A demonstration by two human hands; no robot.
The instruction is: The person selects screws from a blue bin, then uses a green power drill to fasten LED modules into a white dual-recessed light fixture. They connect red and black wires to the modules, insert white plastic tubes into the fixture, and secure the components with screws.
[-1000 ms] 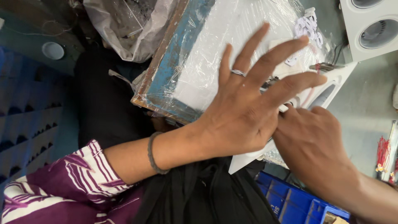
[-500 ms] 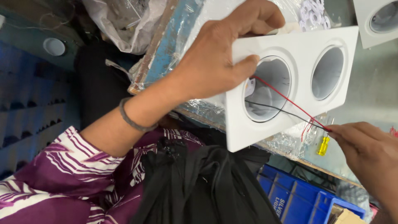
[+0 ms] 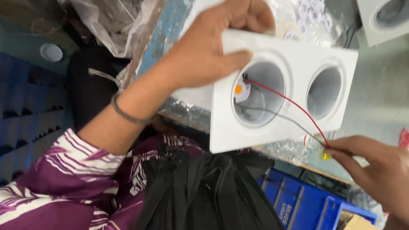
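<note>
White moulded plastic, a rectangular twin-hole downlight housing [image 3: 283, 91], is held tilted above the foil-wrapped board [image 3: 187, 106] by the left hand [image 3: 204, 51], thumb laid across the front face by the nearer round opening and the other fingers curled over the top edge. A thin red wire [image 3: 289, 102] and a thin grey wire [image 3: 281, 117] run out of that opening, where a small orange LED chip [image 3: 238, 89] sits, to the right hand [image 3: 375, 170], whose fingertips are pressed together, pinching the wire ends at a small yellow tag [image 3: 326, 156]. The step in hand looks like drawing the leads through the front; next likely needs a steady pull without straining the chip. Half a second ago the housing was further right and the wires tauter; it has since shifted left and down.
</note>
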